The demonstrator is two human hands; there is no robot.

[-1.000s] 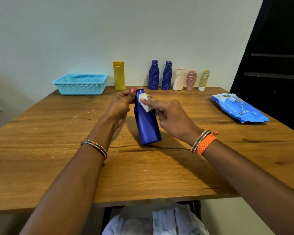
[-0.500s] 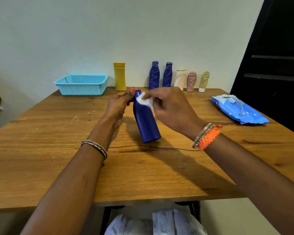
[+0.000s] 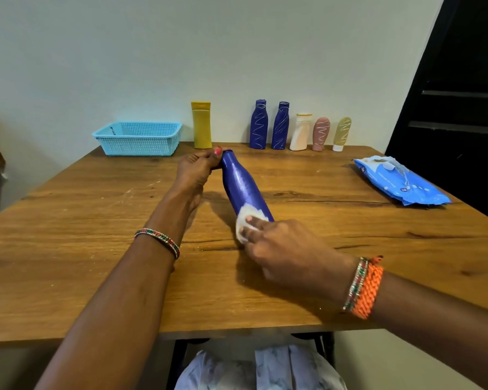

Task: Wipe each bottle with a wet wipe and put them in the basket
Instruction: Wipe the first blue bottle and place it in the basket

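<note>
1. Pinching the cap end of the blue bottle (image 3: 241, 187) with the left hand (image 3: 193, 171), fingers curled round it, near the 12 o'clock side of the table (image 3: 68, 263).
2. Pressing the wet wipe (image 3: 244, 220) onto the lower body with the right hand (image 3: 282, 249); fingers bent over the wipe (how tight, cannot tell).
3. Bottle tilted, base toward 6 o'clock, seemingly resting on the wood.
4. To wipe well: keep the cap steady, turn the bottle a little after each stroke, cover the underside too.
5. Smooth, glossy plastic, narrow at the neck, so probably slippery when wet.
6. Basket (image 3: 138, 139) of perforated light-blue plastic at 11 o'clock, holding no bottle so far as can be seen; six other bottles (image 3: 258, 125) standing at 12 to 1 o'clock.
</note>
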